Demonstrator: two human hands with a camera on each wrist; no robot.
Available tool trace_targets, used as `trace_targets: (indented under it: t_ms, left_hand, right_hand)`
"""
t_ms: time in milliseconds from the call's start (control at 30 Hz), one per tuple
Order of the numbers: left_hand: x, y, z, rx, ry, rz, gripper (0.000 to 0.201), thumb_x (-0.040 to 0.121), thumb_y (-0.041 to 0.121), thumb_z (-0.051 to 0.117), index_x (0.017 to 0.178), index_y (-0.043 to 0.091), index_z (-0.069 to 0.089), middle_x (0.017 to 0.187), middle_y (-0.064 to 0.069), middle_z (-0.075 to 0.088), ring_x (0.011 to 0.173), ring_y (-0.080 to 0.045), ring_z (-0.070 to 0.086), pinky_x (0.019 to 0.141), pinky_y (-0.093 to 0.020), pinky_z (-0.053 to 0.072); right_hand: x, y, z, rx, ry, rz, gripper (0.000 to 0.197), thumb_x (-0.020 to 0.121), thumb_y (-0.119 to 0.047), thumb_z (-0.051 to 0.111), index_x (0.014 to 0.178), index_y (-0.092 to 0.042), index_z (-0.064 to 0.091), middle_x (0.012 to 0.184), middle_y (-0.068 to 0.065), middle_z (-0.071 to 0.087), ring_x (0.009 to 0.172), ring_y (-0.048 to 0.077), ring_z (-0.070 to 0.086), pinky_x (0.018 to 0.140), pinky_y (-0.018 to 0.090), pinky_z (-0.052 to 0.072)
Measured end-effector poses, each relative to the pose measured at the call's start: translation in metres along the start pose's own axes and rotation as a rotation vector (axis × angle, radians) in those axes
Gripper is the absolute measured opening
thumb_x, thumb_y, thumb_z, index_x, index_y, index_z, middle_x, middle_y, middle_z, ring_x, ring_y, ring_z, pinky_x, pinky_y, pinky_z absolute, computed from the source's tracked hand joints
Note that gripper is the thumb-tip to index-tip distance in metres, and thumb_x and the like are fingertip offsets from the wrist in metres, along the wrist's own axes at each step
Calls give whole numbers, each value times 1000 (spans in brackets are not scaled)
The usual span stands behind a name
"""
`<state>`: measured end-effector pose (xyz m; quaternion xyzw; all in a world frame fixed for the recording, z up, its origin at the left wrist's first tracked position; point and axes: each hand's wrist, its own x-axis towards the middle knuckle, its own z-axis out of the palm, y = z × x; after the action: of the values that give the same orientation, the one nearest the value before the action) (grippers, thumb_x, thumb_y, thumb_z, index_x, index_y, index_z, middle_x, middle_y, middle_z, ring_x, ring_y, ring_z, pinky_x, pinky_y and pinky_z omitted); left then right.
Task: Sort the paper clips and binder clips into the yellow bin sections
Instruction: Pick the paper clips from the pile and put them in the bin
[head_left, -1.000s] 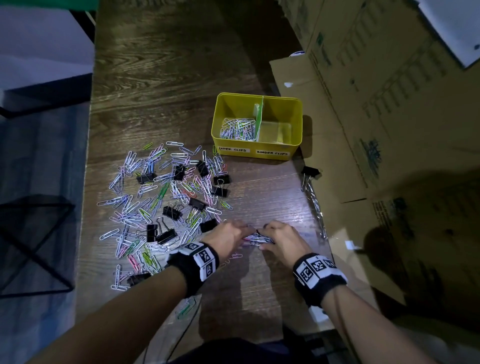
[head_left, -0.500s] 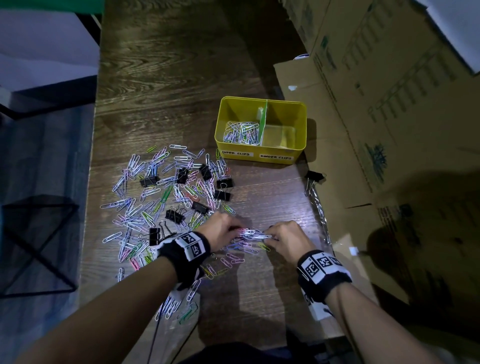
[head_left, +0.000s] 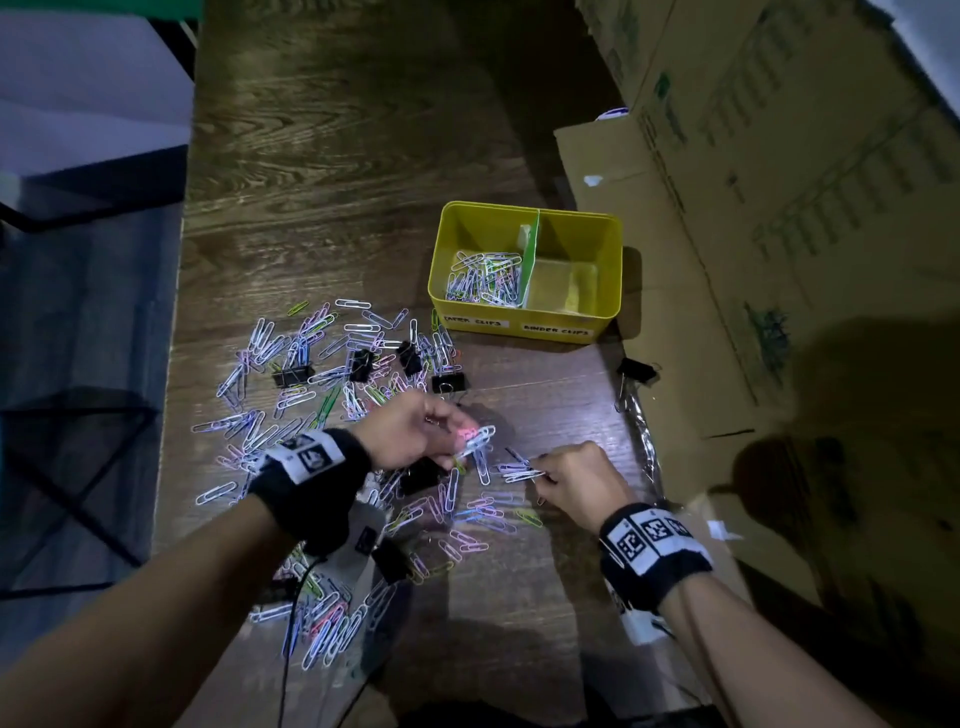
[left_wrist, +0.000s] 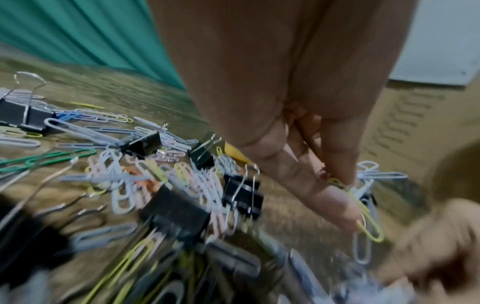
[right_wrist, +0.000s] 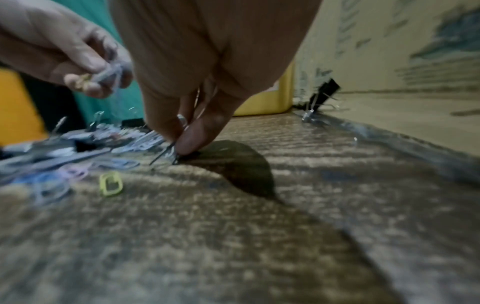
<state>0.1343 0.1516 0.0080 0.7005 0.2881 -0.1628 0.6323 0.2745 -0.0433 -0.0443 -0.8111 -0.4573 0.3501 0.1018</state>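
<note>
Clips lie scattered over the table, coloured paper clips mixed with black binder clips, spreading from just in front of the bin down to the near edge. The yellow bin stands beyond them; its left section holds paper clips, its right section shows only bare floor. One binder clip sits apart at the table's right edge, against the cardboard. The left hand, raised above the pile, pinches a small bunch of paper clips, a yellow one hanging from the fingertips. The right hand is down at the table, fingertips pinched together on a few paper clips lying there.
</note>
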Motion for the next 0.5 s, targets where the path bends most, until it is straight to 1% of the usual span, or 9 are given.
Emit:
trace_targets:
  t_ms: [67,133,200,233,300,367,400,467,500]
  left_hand:
    - [2,24,-14,-107,8,48,18,83,-2,60,99,2,67,76,-4,72,67,-17,67,65,-24,56]
    - [8,51,-27,-228,69,111,20,82,-8,58,97,3,66,71,-4,72,64,-14,68,62,-20,56]
    - [19,73,-41,-337,159,171,22,82,-10,57,95,6,65,69,-4,72,63,-14,68,61,-20,56]
    - [27,82,-48,-369,212,192,22,82,-10,58,93,6,65,69,-3,72,63,-13,68,61,-20,56]
    - [47,94,-62,-365,334,209,19,82,-8,60,92,7,67,70,-1,71,62,-11,67,62,-19,57]
    - [68,102,-71,-230,440,196,16,83,-6,61,95,3,67,74,-3,68,61,-11,65,64,-19,57]
    - [77,105,-72,-95,474,191,16,84,-4,62,98,1,67,77,-4,66,63,-11,64,64,-18,56]
    - [94,107,-73,319,476,174,19,85,6,64,104,6,68,86,-3,67,72,-11,63,68,-17,53]
    - [99,108,-71,521,446,161,20,86,10,64,105,11,69,93,-2,68,79,-12,63,73,-19,50]
  right_hand:
    - [0,3,-2,197,12,63,23,82,-20,66,103,-16,74,88,10,74,78,20,66,79,28,51]
    - [0,3,-6,378,73,99,23,78,-17,74,101,-16,74,82,5,75,71,10,63,75,21,50]
    - [0,-1,-12,554,137,130,21,76,-16,77,97,-14,75,79,0,74,69,5,61,68,13,48]
    - [-1,-5,-19,643,162,137,20,76,-17,78,95,-16,76,79,-2,74,68,5,62,67,13,48]
    - [-2,-18,-37,794,224,139,18,75,-16,78,93,-22,75,78,-3,75,63,6,65,65,20,53]
    - [-3,-35,-62,892,288,117,21,76,-11,77,97,-15,74,78,1,74,53,2,63,55,16,52]
    - [-1,-42,-76,904,323,86,24,76,-9,76,99,-10,72,80,2,73,53,2,63,55,14,52]
    - [5,-54,-105,919,396,15,26,76,-5,75,101,-4,71,81,2,72,59,5,64,59,14,52]
    - [11,-60,-119,915,429,-14,26,77,-6,75,102,-4,71,81,1,72,62,7,64,61,16,53]
